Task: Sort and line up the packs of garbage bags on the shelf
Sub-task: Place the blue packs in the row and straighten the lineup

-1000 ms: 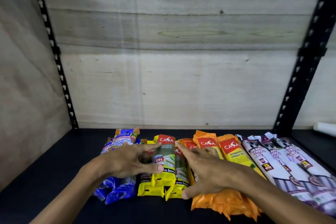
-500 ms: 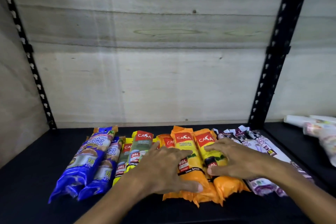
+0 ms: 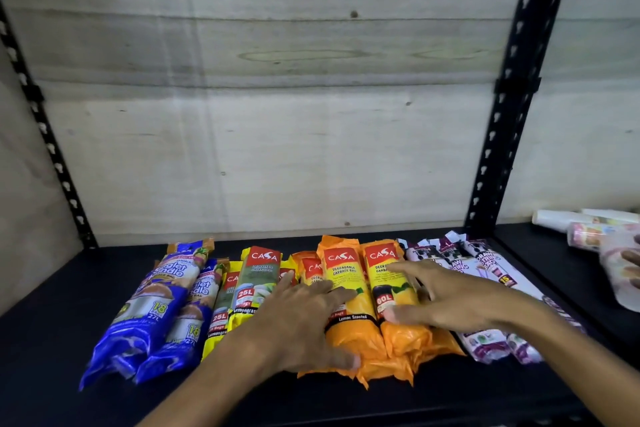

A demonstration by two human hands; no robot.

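Note:
Packs of garbage bags lie side by side on the black shelf (image 3: 52, 322). From the left: two blue packs (image 3: 152, 302), yellow 25L packs (image 3: 256, 274), orange 60L packs (image 3: 349, 291), and purple-and-white drawstring packs (image 3: 485, 263). My left hand (image 3: 304, 319) lies flat with fingers spread on the left side of the orange packs, covering one of them. My right hand (image 3: 446, 298) rests with fingers spread on the right orange pack, at its border with the purple packs. Neither hand grips a pack.
A black perforated upright (image 3: 512, 87) stands behind the purple packs, another upright (image 3: 45, 135) at the far left. Beyond the right upright lie white and pink rolled packs (image 3: 585, 229). A wooden board forms the back wall (image 3: 277, 149).
Both hands moved right from the yellow packs to the orange packs. The view has swung to the right, so the whole row sits further left in the frame.

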